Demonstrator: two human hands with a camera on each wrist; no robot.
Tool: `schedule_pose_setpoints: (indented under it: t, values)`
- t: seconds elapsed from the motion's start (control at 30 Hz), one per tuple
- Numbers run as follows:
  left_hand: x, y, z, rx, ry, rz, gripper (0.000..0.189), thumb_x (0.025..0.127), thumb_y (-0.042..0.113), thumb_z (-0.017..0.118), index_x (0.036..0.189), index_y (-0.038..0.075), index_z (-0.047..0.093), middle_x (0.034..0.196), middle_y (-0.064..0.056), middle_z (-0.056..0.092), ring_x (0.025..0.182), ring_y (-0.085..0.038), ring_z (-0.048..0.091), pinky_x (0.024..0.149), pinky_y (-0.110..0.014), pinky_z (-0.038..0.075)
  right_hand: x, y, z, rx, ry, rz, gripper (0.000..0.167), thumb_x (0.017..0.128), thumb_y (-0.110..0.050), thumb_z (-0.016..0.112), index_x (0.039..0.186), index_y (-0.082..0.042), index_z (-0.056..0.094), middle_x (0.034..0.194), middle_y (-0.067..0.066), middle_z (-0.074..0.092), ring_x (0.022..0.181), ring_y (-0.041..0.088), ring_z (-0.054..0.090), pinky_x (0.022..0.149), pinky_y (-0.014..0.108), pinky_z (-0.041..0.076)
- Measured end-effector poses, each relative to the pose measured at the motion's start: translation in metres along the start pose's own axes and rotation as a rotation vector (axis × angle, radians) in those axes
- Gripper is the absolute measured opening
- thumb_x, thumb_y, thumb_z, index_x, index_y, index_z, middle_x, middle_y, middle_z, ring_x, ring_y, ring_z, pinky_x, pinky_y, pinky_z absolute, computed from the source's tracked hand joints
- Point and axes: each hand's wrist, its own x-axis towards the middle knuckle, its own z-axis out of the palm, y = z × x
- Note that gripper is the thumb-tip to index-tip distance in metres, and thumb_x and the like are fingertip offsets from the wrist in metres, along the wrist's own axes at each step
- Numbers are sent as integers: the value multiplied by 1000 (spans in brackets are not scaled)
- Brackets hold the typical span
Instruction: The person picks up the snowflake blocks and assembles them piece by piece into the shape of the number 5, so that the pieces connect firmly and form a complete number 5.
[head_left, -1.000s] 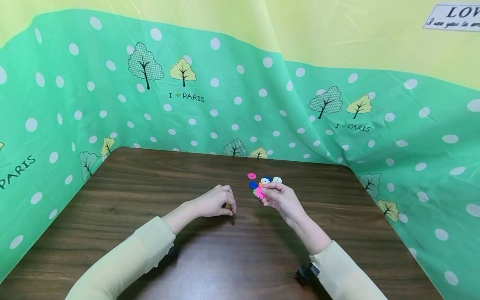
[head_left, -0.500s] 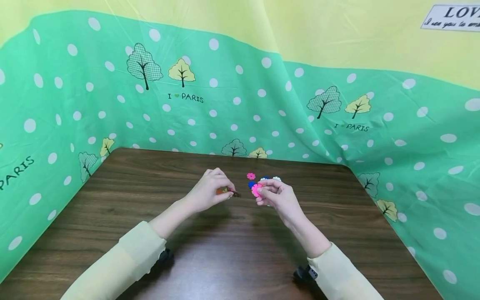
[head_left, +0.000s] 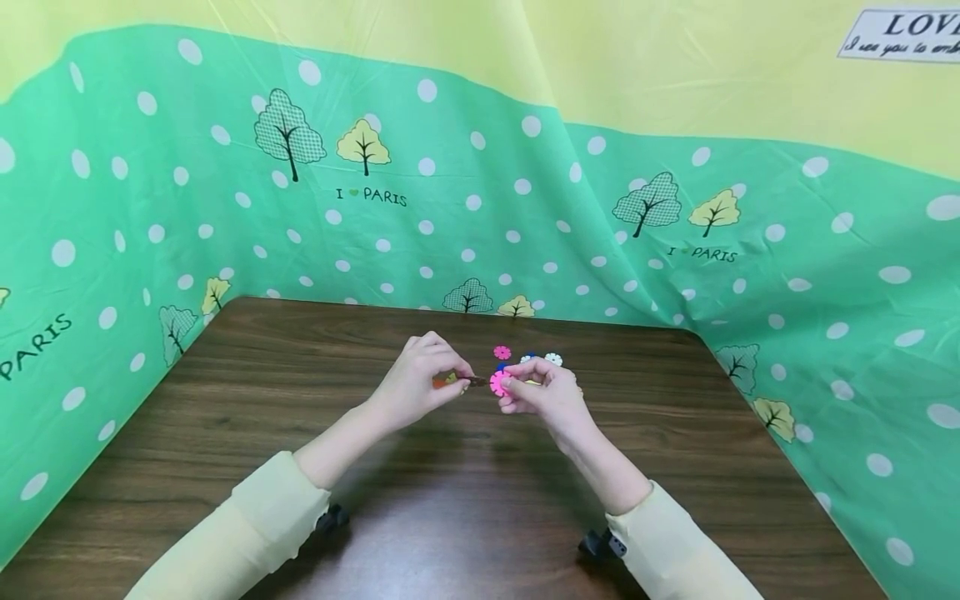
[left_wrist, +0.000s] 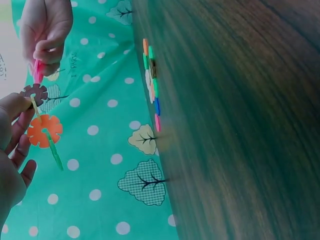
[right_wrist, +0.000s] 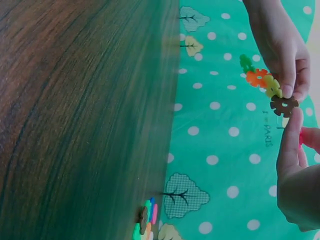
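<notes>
Plainly, left hand (head_left: 416,379): nearly closed, thumb against fingers, pinching a chain of notched flower pieces near its brown end.
Chain: ran from the brown piece (right_wrist: 283,111) through the yellow piece (right_wrist: 271,85) and the orange piece (right_wrist: 251,79) to the green piece (right_wrist: 246,63); held above the table (head_left: 420,533).
Right hand (head_left: 552,397): thumb and fingers drawn together, pinching the pink piece (head_left: 498,383) at its edge.
Pink and brown: lay edge to edge between the two hands; whether slotted together, could not tell.
Loose pieces: lay on the table beyond the right hand, partly hidden by it in the head view; a loose pink piece (head_left: 502,352) and a white one (head_left: 553,359) showed.
Cloth (head_left: 450,217): hung behind the table, green below with pale dots and printed trees, yellow above.
</notes>
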Motion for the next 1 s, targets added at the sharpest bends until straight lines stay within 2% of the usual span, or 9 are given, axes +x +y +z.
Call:
schedule_pose_setpoints:
  t: [0.23, 0.63, 0.8, 1.0]
  values:
    - [-2, 3, 2, -10, -2, 7, 2, 80, 14, 74, 81, 14, 72, 81, 9, 69, 86, -10, 50, 79, -33, 36, 0, -1, 3, 6, -11, 4, 19, 85, 2, 65, 100, 8, 56, 81, 10, 67, 61, 19, 67, 66, 38, 57]
    - [-3, 6, 4, -10, 9, 13, 4, 78, 13, 75, 80, 14, 72, 81, 10, 69, 86, -10, 50, 80, -34, 37, 0, -2, 4, -51, -19, 22, 20, 85, -1, 67, 99, 8, 56, 85, 12, 67, 61, 19, 68, 66, 39, 57]
    - [-3, 6, 5, -22, 19, 13, 7, 77, 12, 77, 80, 15, 72, 80, 9, 69, 86, -10, 50, 82, -34, 37, -1, -1, 6, -28, -15, 14, 15, 86, 2, 64, 97, 8, 56, 83, 11, 66, 60, 19, 68, 66, 39, 57]
    - [-2, 6, 4, -13, 47, 53, 4, 79, 12, 75, 81, 13, 72, 80, 7, 69, 87, -11, 51, 84, -35, 37, -3, -5, 12, 23, 26, 24, 18, 85, 1, 66, 99, 9, 58, 81, 10, 69, 59, 19, 68, 65, 37, 57]
